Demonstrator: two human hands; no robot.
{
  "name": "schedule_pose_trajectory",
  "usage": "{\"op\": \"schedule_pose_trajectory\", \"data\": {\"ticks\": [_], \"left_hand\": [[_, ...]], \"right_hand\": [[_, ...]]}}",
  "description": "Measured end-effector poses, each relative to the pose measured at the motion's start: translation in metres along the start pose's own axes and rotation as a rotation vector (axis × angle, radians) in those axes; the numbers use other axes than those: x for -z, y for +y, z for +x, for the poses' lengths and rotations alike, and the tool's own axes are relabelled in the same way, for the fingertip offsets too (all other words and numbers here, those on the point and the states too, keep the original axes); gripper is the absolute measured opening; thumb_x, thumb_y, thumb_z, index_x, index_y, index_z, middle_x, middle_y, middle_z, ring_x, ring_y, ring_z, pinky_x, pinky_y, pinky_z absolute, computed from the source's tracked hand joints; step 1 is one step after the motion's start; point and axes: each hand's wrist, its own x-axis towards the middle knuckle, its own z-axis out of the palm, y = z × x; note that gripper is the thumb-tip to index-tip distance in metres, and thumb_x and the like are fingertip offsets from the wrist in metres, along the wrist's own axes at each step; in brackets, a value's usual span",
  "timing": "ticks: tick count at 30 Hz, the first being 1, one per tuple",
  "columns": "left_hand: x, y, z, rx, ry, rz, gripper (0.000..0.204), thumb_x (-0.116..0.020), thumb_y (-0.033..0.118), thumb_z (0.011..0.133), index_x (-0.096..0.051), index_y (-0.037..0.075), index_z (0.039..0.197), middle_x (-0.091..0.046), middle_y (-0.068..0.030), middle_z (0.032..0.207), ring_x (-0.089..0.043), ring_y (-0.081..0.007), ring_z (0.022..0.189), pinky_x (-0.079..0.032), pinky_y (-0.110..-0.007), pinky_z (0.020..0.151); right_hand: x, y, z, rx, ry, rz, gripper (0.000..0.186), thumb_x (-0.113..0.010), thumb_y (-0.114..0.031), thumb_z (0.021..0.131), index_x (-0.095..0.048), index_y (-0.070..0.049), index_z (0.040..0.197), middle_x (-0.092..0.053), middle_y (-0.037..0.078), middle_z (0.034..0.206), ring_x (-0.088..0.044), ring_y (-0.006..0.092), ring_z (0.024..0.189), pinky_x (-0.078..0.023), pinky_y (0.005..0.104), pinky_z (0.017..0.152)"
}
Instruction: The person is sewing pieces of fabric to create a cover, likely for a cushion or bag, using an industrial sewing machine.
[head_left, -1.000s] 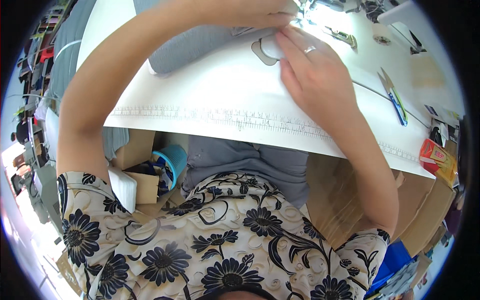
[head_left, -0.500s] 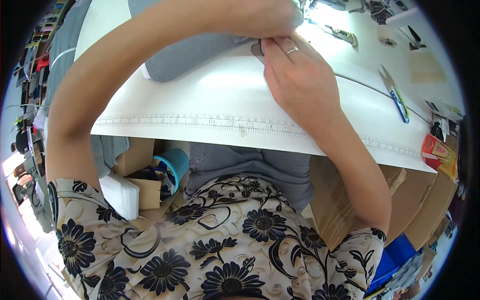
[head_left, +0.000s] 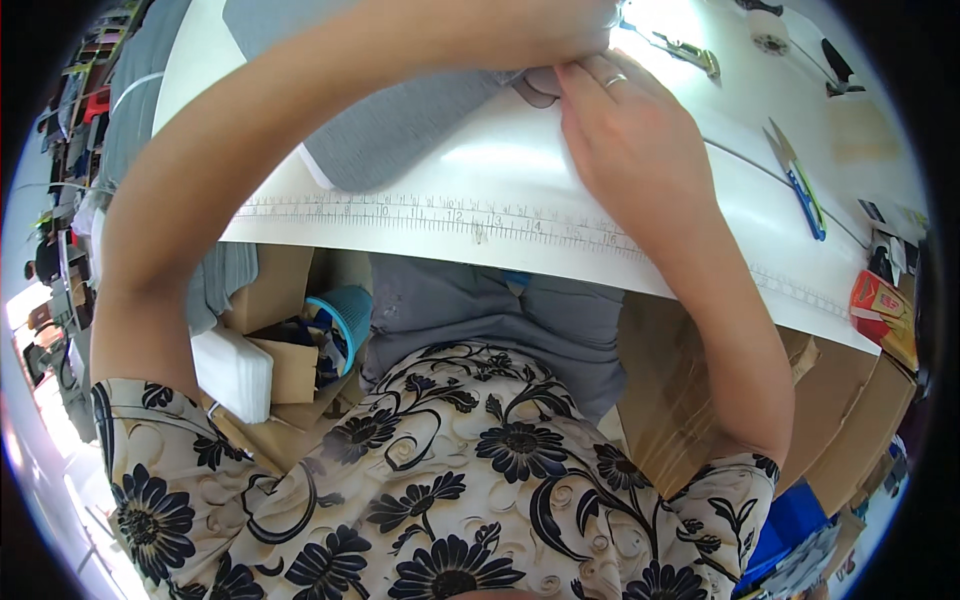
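Beside grey cloth (head_left: pixel 400 130), both hands (head_left: pixel 565 30) (head_left: pixel 635 130) touch each other; whether they clamp anything is unclear.

You have one left hand (head_left: pixel 555 30) and one right hand (head_left: pixel 638 130), upper centre; one ring (head_left: pixel 616 80); one pair of scissors (head_left: pixel 806 200) and one spool (head_left: pixel 769 34), upper right; one blue basket (head_left: pixel 354 318), left of centre.

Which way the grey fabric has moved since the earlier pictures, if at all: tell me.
Yes: the grey fabric has shifted toward the ruler scale, its lower edge now close to it, leaving a much narrower white gap than before.
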Motion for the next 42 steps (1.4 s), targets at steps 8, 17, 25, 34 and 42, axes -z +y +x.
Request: {"op": "schedule_pose_trajectory", "data": {"ticks": [8,17,25,34,42], "left_hand": [[-0.013,0.009,0.004,0.263,0.199,-0.257,0.023,-0.061,0.014,0.085,-0.069,0.000,0.069,-0.070,-0.0165,0.074,-0.068,-0.0341,0.067,-0.055,-0.042,0.065],[-0.015,0.023,-0.022,0.187,0.510,-0.409,0.030,-0.058,0.022,0.093,-0.068,-0.004,0.082,-0.071,-0.0222,0.094,-0.070,-0.0341,0.092,-0.055,-0.040,0.087],[-0.035,0.038,0.011,0.348,0.388,-0.496,0.025,-0.054,0.017,0.094,-0.065,-0.001,0.080,-0.069,-0.0214,0.094,-0.067,-0.0338,0.093,-0.048,-0.047,0.094],[-0.034,0.034,0.023,0.504,0.301,-0.749,0.030,-0.057,0.022,0.091,-0.065,-0.007,0.089,-0.068,-0.0237,0.097,-0.064,-0.0404,0.093,-0.048,-0.047,0.090],[-0.035,0.098,-0.108,0.265,0.276,-0.704,0.069,-0.080,0.031,0.079,-0.054,0.013,0.142,-0.059,-0.0089,0.139,-0.049,-0.0271,0.136,-0.035,-0.045,0.116]], "right_hand": [[0.003,0.018,-0.009,0.058,-0.004,0.025,0.016,-0.060,-0.006,0.085,-0.062,-0.002,0.101,-0.068,0.009,0.101,-0.064,0.0245,0.107,-0.051,0.0348,0.095],[0.002,0.020,-0.011,0.056,0.028,0.041,0.017,-0.060,-0.007,0.087,-0.063,-0.002,0.103,-0.069,0.009,0.108,-0.064,0.0235,0.109,-0.051,0.0341,0.095],[0.007,0.049,-0.022,-0.113,-0.099,0.103,0.022,-0.060,-0.010,0.088,-0.066,-0.006,0.109,-0.071,0.013,0.095,-0.067,0.0280,0.095,-0.055,0.0397,0.081],[-0.009,0.076,-0.027,-0.177,0.007,0.239,0.024,-0.058,-0.013,0.092,-0.067,-0.006,0.114,-0.069,0.017,0.104,-0.066,0.0361,0.096,-0.053,0.0423,0.085],[0.018,0.000,-0.061,-0.241,-0.045,0.714,0.027,-0.061,-0.013,0.092,-0.068,-0.001,0.114,-0.069,0.016,0.116,-0.064,0.0344,0.109,-0.049,0.0378,0.098]]}}
